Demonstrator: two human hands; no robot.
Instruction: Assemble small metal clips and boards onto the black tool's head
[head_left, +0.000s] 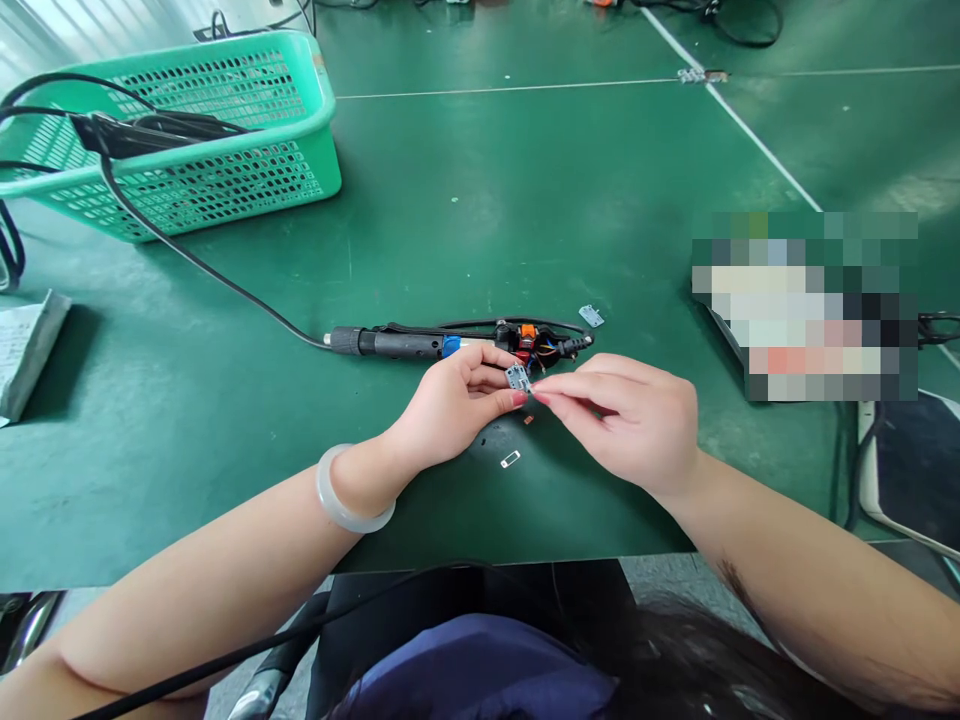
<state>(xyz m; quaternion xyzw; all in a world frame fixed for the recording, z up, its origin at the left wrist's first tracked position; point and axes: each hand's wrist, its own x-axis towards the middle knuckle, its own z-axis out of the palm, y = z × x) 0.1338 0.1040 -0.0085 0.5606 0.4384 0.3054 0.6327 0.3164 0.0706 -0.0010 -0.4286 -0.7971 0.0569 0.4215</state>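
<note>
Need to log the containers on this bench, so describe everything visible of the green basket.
The basket is light green, apparently plastic, long and open-topped, with perforated walls, a smooth thick rim and rounded corners. It sits upright on the tabletop, slightly angled, at upper left. Black cables lie inside, hiding its floor; one cord runs out over the near rim. A brownish mark shows on the right rim. Neither the left hand nor the right hand touches it.

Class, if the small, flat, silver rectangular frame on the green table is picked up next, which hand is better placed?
Right, probably. The left hand supports the small, flat grey part from beneath and beside; the right hand pinches only at its edge, fairly near the frame.
</note>
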